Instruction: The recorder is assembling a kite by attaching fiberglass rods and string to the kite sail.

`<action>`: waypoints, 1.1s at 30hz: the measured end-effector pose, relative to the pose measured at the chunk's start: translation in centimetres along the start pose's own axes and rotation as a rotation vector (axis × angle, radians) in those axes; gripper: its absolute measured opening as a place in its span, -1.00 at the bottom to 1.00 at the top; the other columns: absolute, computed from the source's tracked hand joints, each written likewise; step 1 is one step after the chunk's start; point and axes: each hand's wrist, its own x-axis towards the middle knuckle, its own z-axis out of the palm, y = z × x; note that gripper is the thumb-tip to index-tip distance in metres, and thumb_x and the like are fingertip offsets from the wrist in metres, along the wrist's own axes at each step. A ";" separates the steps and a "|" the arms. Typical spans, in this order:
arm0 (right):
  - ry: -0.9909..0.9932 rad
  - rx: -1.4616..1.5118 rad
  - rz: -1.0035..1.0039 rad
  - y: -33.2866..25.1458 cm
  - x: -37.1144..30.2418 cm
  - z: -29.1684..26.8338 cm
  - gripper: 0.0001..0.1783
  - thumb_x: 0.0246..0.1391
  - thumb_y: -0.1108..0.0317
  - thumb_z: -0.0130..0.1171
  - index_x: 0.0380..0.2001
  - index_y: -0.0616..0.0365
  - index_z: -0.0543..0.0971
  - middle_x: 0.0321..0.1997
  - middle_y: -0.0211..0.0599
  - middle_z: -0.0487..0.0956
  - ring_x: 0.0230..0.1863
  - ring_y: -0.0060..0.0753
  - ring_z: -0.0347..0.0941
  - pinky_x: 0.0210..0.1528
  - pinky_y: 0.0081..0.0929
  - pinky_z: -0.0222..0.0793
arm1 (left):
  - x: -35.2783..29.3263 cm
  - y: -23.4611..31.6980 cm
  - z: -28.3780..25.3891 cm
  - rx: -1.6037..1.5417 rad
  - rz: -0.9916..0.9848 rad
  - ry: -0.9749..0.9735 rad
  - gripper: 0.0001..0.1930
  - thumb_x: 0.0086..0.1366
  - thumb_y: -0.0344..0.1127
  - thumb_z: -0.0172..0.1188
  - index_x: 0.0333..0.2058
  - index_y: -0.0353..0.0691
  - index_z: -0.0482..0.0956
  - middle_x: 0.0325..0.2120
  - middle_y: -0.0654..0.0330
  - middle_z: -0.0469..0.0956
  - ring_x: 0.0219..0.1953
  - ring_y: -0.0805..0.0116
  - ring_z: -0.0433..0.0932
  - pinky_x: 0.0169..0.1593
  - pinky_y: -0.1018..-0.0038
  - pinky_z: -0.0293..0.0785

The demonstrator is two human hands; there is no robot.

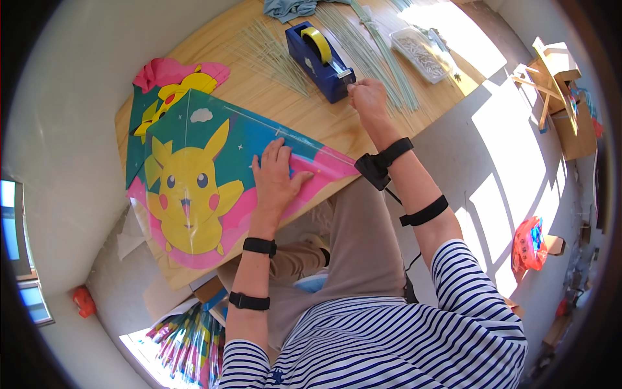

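Note:
A kite [220,139] of green, blue and pink sheet, printed with a yellow long-eared cartoon figure, lies across the near left of the table. My left hand [273,178] rests on its right part, palm down and fingers spread. A thin rod runs along the kite's upper right edge to the corner near my right wrist. My right hand [368,100] is closed, its fingertips pinched together at the cutter end of a blue tape dispenser [324,76]. Any tape between those fingertips is too small to make out. A yellow roll [316,44] sits in the dispenser.
Thin pale rods [272,55] lie in bundles around the dispenser on the wooden table [246,19]. A clear plastic box [420,55] of small pieces stands right of them. Another folded kite [178,84] lies behind. Colourful folded sheets [184,343] are below the table at left.

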 end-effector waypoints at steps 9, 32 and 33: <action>0.126 -0.440 -0.050 3.8 0.4 -1.2 -0.77 -0.16 0.33 0.25 -0.46 0.30 0.62 -0.40 0.08 0.64 -0.24 0.07 0.59 -0.12 -0.13 0.45 | 0.2 -0.3 -0.1 -0.073 0.064 0.066 -0.35 -0.11 -0.05 0.50 -0.06 -0.29 0.53 0.11 -0.07 0.41 0.17 -0.08 0.35 0.23 0.10 0.23; -0.949 -1.011 -0.612 -4.7 -2.8 14.2 -0.91 -0.17 0.41 0.33 -0.52 0.18 0.66 -0.45 -0.09 0.65 -0.32 -0.09 0.62 -0.30 -0.24 0.48 | -1.3 -3.1 -3.9 -0.090 0.011 0.061 -0.57 0.03 -0.24 0.41 -0.17 -0.35 0.54 0.17 -0.06 0.40 0.31 -0.11 0.24 0.33 -0.11 0.08; -0.945 -1.022 -0.620 -4.6 -2.8 14.3 -0.91 -0.17 0.41 0.33 -0.53 0.18 0.66 -0.45 -0.08 0.65 -0.32 -0.09 0.62 -0.30 -0.24 0.48 | -1.0 -3.1 -3.7 -0.092 0.017 0.055 -0.58 0.03 -0.24 0.41 -0.18 -0.35 0.54 0.17 -0.06 0.40 0.31 -0.12 0.24 0.33 -0.12 0.09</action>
